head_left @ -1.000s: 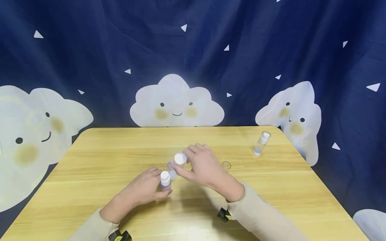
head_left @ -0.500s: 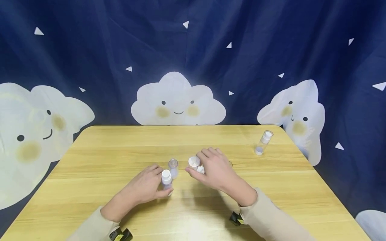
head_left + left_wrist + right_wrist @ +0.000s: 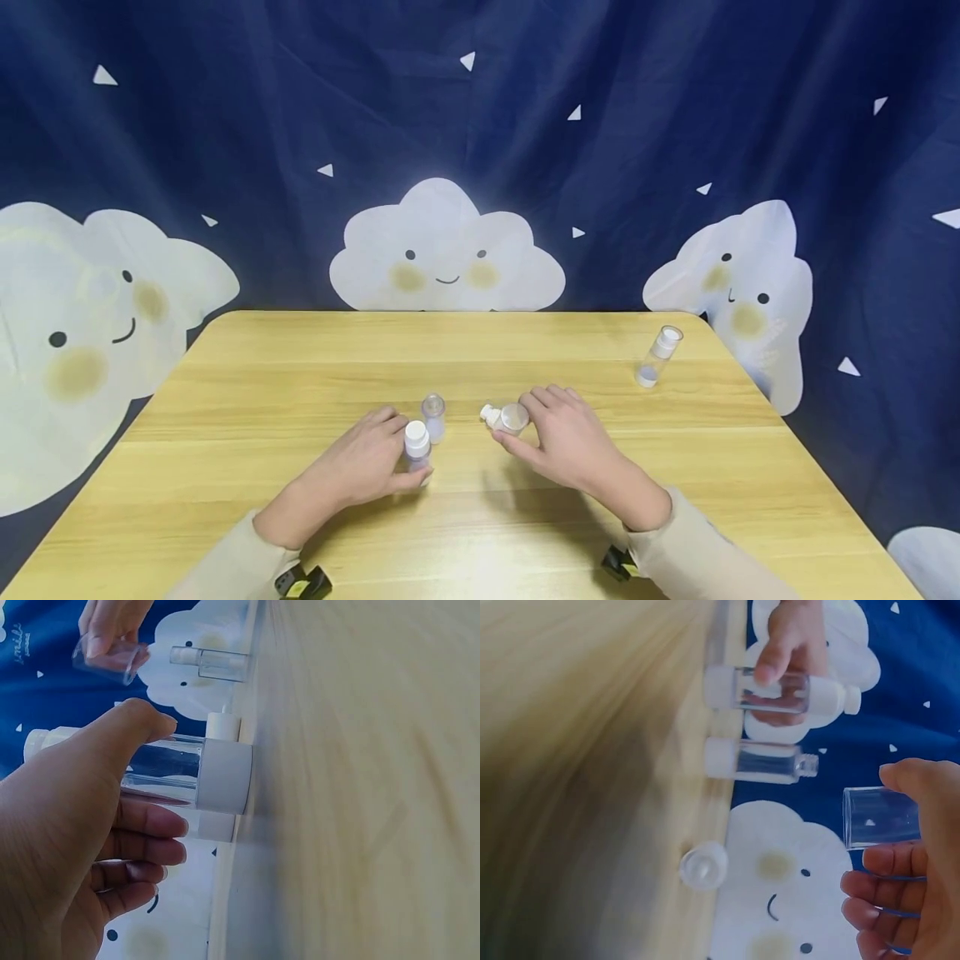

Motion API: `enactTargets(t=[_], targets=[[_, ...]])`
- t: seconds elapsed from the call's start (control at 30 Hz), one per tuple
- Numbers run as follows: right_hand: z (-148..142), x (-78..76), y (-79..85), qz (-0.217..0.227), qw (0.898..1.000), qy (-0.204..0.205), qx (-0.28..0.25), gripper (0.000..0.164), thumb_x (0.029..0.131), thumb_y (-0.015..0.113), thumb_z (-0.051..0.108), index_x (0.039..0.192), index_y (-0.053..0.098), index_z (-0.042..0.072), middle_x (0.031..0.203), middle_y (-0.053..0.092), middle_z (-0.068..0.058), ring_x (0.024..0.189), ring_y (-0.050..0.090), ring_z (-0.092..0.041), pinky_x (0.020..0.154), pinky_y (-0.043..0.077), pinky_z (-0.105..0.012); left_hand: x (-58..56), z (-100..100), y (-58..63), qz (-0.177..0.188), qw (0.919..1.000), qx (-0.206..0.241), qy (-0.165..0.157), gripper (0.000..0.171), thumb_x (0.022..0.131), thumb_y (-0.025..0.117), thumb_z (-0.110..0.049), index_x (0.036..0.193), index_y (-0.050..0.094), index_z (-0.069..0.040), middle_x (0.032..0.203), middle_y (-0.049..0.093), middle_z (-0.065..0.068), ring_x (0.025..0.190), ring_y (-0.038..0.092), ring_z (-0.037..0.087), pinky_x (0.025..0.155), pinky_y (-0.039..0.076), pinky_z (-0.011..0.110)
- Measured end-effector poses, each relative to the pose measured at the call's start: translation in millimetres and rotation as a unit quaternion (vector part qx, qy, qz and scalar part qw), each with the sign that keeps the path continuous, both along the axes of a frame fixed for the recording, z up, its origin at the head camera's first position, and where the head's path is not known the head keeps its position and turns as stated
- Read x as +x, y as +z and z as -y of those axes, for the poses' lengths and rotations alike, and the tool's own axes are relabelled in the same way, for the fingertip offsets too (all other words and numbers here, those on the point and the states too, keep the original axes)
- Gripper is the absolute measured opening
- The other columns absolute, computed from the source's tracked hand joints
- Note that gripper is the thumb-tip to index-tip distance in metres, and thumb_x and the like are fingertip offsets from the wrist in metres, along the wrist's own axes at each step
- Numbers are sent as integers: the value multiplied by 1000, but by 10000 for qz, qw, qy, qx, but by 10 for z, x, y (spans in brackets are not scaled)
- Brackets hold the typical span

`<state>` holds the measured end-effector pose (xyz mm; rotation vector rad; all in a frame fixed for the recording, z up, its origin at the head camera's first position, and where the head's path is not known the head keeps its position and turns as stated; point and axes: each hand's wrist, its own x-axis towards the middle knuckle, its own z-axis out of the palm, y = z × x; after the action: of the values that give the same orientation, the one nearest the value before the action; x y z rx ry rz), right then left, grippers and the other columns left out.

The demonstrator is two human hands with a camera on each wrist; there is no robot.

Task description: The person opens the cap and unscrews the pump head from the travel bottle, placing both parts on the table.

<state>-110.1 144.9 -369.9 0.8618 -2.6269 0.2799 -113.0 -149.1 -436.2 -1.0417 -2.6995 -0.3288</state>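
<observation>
My left hand point(image 3: 363, 458) holds a clear pump bottle point(image 3: 417, 454) with a white top and white base, upright on the table. In the left wrist view, thumb and fingers lie on either side of this pump bottle point(image 3: 161, 776). Right behind it stands a clear bottle point(image 3: 433, 419) without a top, its threaded neck point(image 3: 808, 765) bare in the right wrist view. My right hand point(image 3: 566, 437) pinches a clear cap point(image 3: 514, 418) between thumb and fingers, raised above the tabletop. A white pump head point(image 3: 490, 414) lies on the table beside that cap; the right wrist view shows the pump head point(image 3: 703, 866) end-on.
Another clear bottle point(image 3: 659, 357) with a white top and white base stands toward the back right of the wooden table point(image 3: 337, 354). A dark blue curtain point(image 3: 525, 100) printed with clouds hangs behind the far edge.
My right hand has moved right with the clear cap, away from the topless bottle. The white pump head has come into sight, while a thin ring on the table is now hidden. The left hand stays put.
</observation>
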Motion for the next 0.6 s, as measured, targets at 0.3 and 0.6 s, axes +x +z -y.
enactTargets(t=[0.3,0.6], targets=[[-211,49,-140,-6,10000,14,1,40,86,65,55,84,60,15,77,56,9,70,53,-11,62,48,-30,-7,10,13,653,9977,197,38,47,87,64,-55,102,68,-10,98,63,0,92,52,16,91,48,39],[-395,90,-257,163,9998,-72,49,39,84,69,53,84,59,15,75,43,10,63,43,-7,55,43,-25,-2,30,35,989,9947,215,170,68,86,56,-68,115,65,-7,108,63,3,103,54,19,97,46,42]])
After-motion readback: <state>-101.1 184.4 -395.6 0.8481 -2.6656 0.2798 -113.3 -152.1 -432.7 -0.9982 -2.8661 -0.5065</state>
